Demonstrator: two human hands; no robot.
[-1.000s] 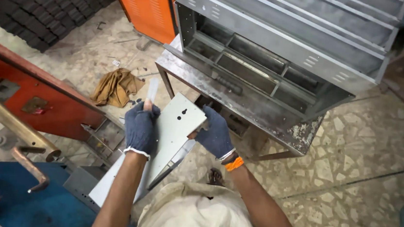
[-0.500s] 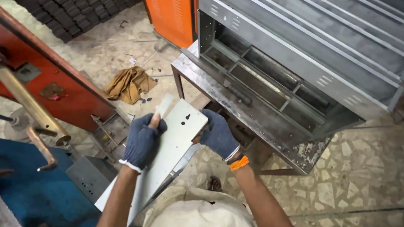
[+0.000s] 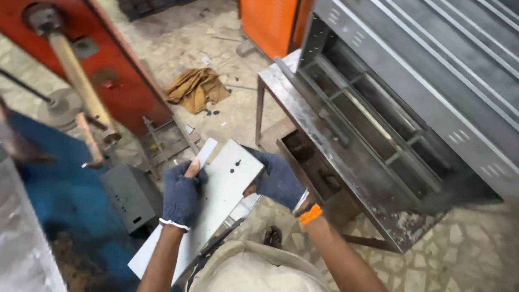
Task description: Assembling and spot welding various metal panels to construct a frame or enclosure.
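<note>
Both gloved hands, left hand and right hand, clench a metal panel, long axis running near-left to far-right.

Both hands, left hand and right hand, wear dark blue knitted gloves, the left with a white cuff edge, the right with an orange one, and they hold a pale grey sheet-metal panel dotted with small dark holes. A crumpled mustard-brown rag lies on the beige stone-mosaic floor, whose irregular pieces are outlined in darker joints. The red-orange machine frame carries a tan handle, beside a bright orange cabinet, a grey steel rack and a blue machine base.
</note>
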